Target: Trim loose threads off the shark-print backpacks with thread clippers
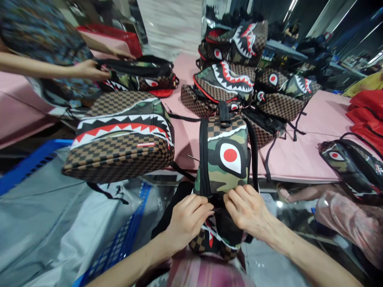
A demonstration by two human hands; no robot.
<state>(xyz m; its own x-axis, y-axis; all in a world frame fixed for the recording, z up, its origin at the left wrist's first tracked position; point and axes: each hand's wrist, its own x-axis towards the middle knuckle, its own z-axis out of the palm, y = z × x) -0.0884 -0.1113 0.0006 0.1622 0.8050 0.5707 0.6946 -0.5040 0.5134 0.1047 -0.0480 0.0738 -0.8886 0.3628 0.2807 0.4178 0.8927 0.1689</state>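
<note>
A backpack with brown check, camouflage and a red-and-white eye [229, 159] stands between my arms, its black top handle pointing away from me. My left hand [190, 217] pinches the bag's black edge below the eye panel. On the other side, my right hand [247, 207] has its fingers curled over the same dark part, a short gap from my left. The bag's lower part, with check and shark teeth, rests near my lap. To the left lies another check backpack [119, 139] with a red-and-white shark mouth.
Several similar backpacks [224, 81] are piled on the pink table [323, 119]. At the upper left a person's hands hold another bag [140, 75]. A blue crate [36, 159] with grey plastic is lower left. Red fabric [365, 115] and a dark bag [353, 167] lie right.
</note>
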